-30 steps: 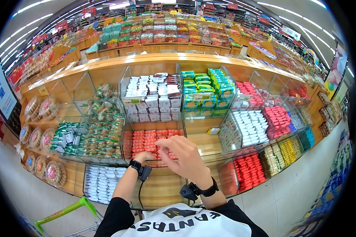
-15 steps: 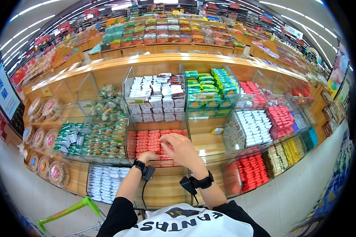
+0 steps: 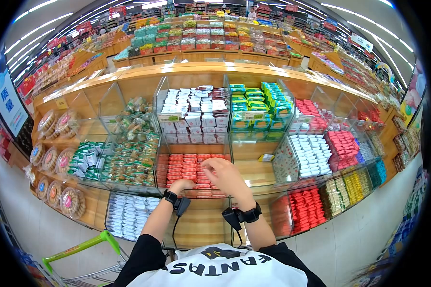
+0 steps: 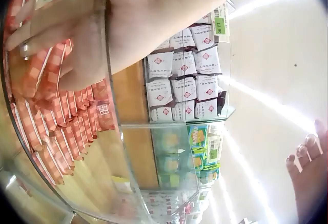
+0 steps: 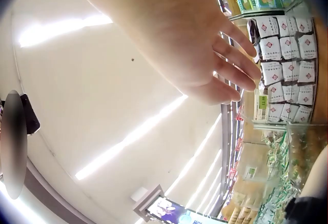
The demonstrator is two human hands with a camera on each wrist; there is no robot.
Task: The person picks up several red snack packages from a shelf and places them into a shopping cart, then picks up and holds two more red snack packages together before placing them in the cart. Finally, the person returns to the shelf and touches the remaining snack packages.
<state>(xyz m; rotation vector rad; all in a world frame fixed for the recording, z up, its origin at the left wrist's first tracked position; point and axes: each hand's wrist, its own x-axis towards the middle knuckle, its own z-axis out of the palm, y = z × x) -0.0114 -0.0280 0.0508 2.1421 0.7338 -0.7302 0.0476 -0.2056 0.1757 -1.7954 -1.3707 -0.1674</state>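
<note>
Head view, left to right: brown snacks in clear, green-marked plastic wrappers (image 3: 131,158) fill the compartment just beside a transparent-walled bin (image 3: 162,165). Small, slim, orange-red packets (image 3: 179,165) lie in this bin in close rows. The left hand (image 3: 183,185) reaches over the bin's front edge to the packets' near side, so that they lie beyond it and about its fingers. The right hand (image 3: 225,176) hangs over the bin's right part, in front of the packets there. Farther right, a pale wooden compartment (image 3: 249,178) bears a small white-and-yellow card (image 3: 266,157).

Left wrist view: the packets carry a checked pattern in lighter and darker orange-red, and rest side by side. The left hand, seen partly through the bin's clear wall, extends its fingers among them, one finger bearing a silver ring (image 4: 25,50); packets show between thumb and fingers, but whether any is gripped cannot be told.

Right wrist view: the right hand's fingers are gently bent and slightly apart, holding nothing; white packets with red diamond marks (image 5: 274,72) appear beyond.
</note>
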